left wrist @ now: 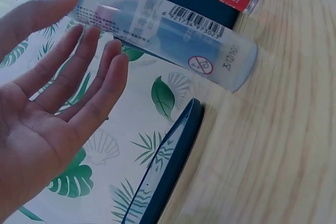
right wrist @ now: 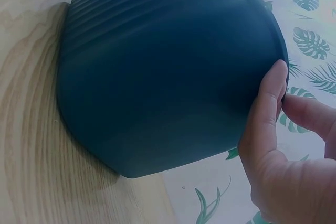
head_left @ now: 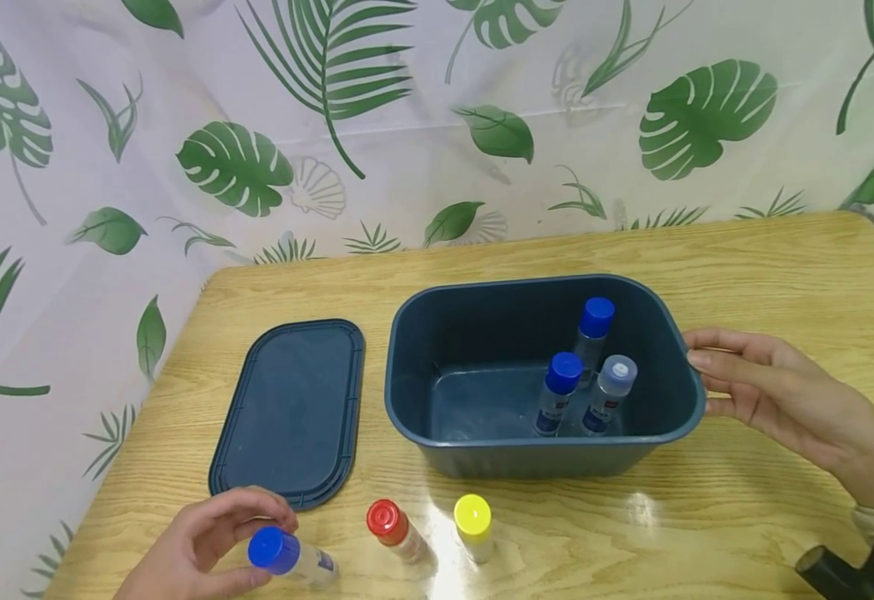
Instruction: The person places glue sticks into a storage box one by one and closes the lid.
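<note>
A clear glue bottle with a blue cap stands near the front left of the table. My left hand is around its capped end, the thumb touching it and the other fingers loosely bent beside it. In the left wrist view, the palm of the left hand faces the printed glue bottle. My right hand holds the right-end rim of a dark blue bin. Its fingers pinch the bin's edge in the right wrist view. Inside the bin, toward the right, stand two blue-capped bottles and one with a clear cap.
A red-capped bottle and a yellow-capped bottle stand in front of the bin. Left of the bin, a dark blue lid lies flat on the wooden table. A leaf-patterned cloth hangs behind. A black object shows at lower right.
</note>
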